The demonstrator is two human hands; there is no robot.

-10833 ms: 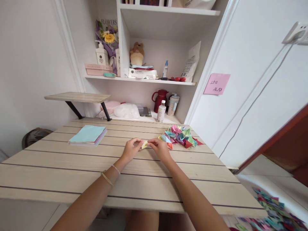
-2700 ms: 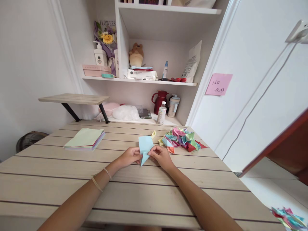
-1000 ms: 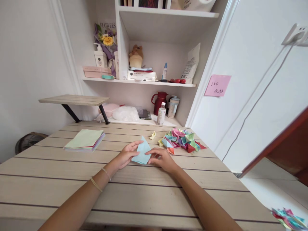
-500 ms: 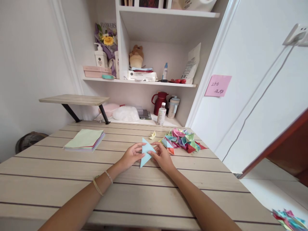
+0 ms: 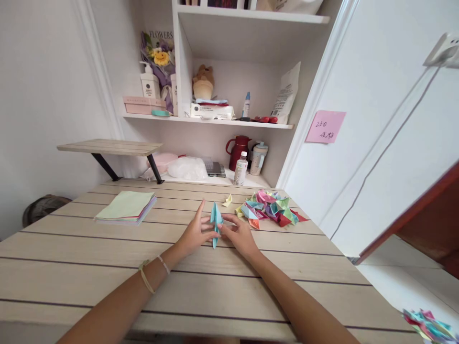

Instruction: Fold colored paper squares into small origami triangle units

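A piece of light blue folded paper stands upright between my hands, narrow and partly spread at its folds. My left hand has its thumb and some fingers against the paper's left side, while the index finger points up and away. From the right, my right hand pinches the paper between thumb and fingers. Just beyond my hands sits a small pale yellow paper boat. To its right lies a pile of colourful folded paper boats.
A stack of coloured paper sheets lies at the left of the slatted table. Behind are a small raised shelf, a plastic bottle and a red jug. More folded paper lies at the lower right.
The blue paper has turned from a flat triangle facing me to a narrow, partly opened shape. My left index finger has lifted off it.
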